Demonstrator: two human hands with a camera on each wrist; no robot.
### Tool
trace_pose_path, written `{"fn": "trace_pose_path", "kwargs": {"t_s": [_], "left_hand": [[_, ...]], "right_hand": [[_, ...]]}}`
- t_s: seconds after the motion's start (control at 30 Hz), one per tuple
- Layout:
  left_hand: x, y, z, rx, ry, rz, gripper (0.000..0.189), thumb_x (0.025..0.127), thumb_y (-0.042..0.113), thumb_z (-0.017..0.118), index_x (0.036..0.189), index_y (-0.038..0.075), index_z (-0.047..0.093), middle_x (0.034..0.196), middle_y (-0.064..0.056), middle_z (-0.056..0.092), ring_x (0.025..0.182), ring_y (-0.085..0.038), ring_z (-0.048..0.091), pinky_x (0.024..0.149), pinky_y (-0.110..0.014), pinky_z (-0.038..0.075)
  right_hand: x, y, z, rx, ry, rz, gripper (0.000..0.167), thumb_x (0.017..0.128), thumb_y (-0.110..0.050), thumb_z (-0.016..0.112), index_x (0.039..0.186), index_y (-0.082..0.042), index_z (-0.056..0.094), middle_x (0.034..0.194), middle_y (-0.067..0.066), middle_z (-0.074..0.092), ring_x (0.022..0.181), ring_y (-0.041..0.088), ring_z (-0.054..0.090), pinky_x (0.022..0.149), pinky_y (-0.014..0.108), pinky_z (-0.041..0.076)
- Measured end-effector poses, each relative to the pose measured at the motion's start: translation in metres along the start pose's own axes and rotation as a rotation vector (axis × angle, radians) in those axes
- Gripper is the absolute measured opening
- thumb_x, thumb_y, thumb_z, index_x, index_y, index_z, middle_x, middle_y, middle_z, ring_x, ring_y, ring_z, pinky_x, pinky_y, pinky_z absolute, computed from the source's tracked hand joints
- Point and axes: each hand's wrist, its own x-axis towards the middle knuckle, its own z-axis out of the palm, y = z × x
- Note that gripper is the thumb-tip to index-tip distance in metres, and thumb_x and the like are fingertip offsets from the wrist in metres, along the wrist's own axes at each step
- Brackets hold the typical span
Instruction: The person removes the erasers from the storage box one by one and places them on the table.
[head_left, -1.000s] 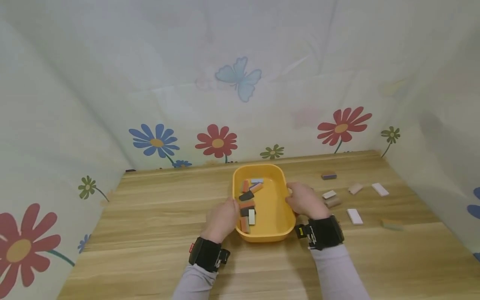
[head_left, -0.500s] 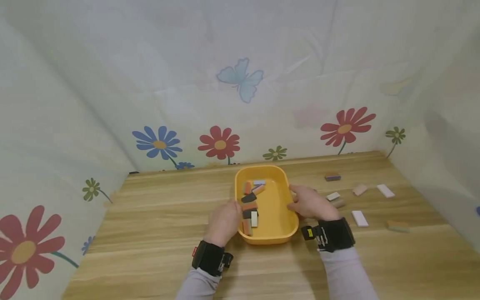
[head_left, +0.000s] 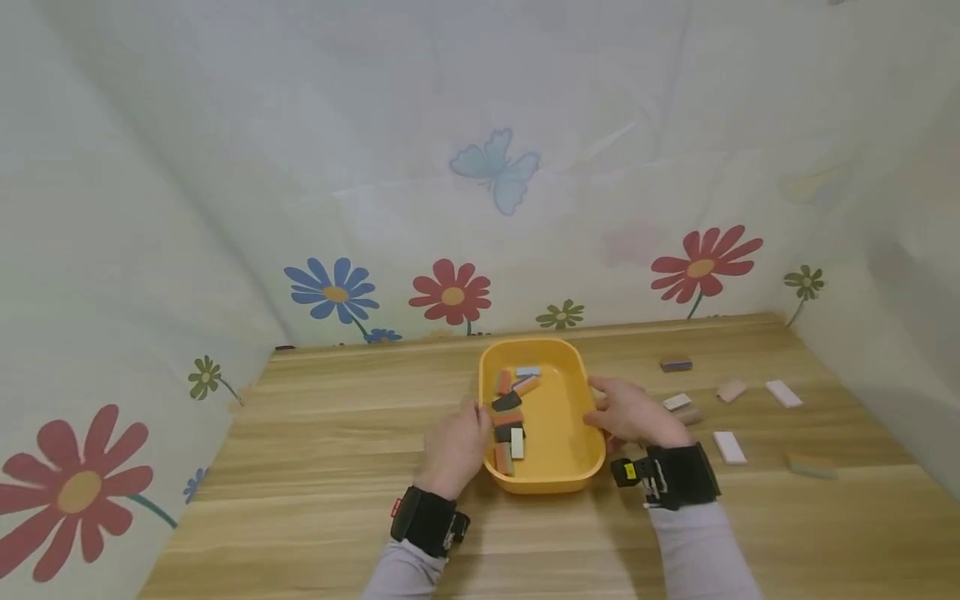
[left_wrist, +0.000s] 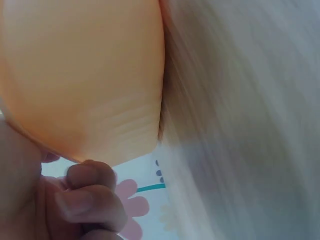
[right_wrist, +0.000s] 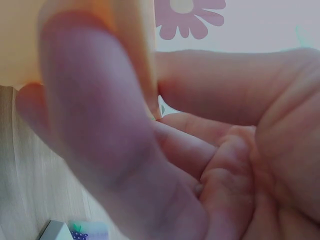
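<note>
A yellow plastic tray [head_left: 555,417] stands mid-table in the head view, several small rectangular blocks [head_left: 508,417] in orange, black, white and pale blue along its left side. My left hand [head_left: 456,446] pinches the tray's left rim; its curled fingers show below the tray wall [left_wrist: 90,90] in the left wrist view. At the opposite rim, my right hand [head_left: 633,412] grips the wall between thumb and fingers, as the right wrist view shows from close up. Whether the tray touches the table or is slightly raised, I cannot tell.
Several more blocks lie on the wooden table [head_left: 337,433] right of the tray: white ones [head_left: 729,447], a tan one [head_left: 731,390], a dark striped one [head_left: 677,363] and an orange-green one [head_left: 810,465]. A flower-printed white curtain [head_left: 375,200] encloses the back and sides.
The whole head view has shifted a little, moving everything right and down in it. The thumb and fingers of my right hand have spread slightly along the rim. Both hands remain on the tray.
</note>
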Motion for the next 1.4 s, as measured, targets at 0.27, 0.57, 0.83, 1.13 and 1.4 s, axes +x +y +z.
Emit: {"fn": "trace_pose_path", "kwargs": {"t_s": [0.27,0.57,0.83,1.13,1.4], "left_hand": [[0.008,-0.004,-0.012,0.136,0.126,0.237,0.025,0.097,0.03,0.061,0.105,0.008,0.054,0.081,-0.004,0.055,0.07,-0.021,0.055,0.054,-0.034,0.044],[0.026,0.024,-0.024,0.266,-0.222,0.649,0.027,0.094,0.024,0.067,0.119,0.014,0.061,0.118,-0.004,0.059,0.093,-0.017,0.057,0.084,-0.03,0.048],[0.022,0.037,-0.015,0.422,-0.428,0.625,0.02,0.083,0.01,0.07,0.103,0.016,0.068,0.09,0.0,0.053,0.075,-0.014,0.053,0.062,-0.026,0.047],[0.018,0.029,0.007,0.385,-0.355,0.622,0.015,0.075,0.008,0.075,0.084,0.014,0.064,0.088,-0.002,0.049,0.08,-0.015,0.049,0.071,-0.028,0.046],[0.021,0.036,0.011,0.393,-0.322,0.659,0.02,0.068,0.012,0.079,0.074,0.015,0.06,0.083,0.0,0.047,0.08,-0.015,0.048,0.072,-0.026,0.044]], "right_hand": [[0.007,-0.003,0.004,0.03,0.006,0.007,0.068,0.094,-0.004,0.061,0.151,0.003,0.024,0.108,0.022,0.065,0.063,0.023,0.065,0.057,0.039,0.055],[0.008,0.0,0.0,0.026,0.019,0.037,0.066,0.094,-0.006,0.062,0.15,0.003,0.028,0.107,0.022,0.064,0.062,0.022,0.065,0.056,0.037,0.055],[0.009,0.001,0.006,0.048,0.025,0.056,0.064,0.093,-0.006,0.064,0.148,0.002,0.032,0.105,0.021,0.065,0.064,0.022,0.066,0.056,0.036,0.055],[0.005,0.004,0.007,0.068,0.019,0.068,0.062,0.094,-0.005,0.062,0.148,0.0,0.032,0.095,0.016,0.065,0.061,0.022,0.065,0.056,0.038,0.055],[0.0,0.005,0.001,0.069,0.022,0.072,0.061,0.094,-0.005,0.061,0.148,-0.001,0.032,0.091,0.014,0.066,0.059,0.022,0.065,0.057,0.039,0.055]]}}
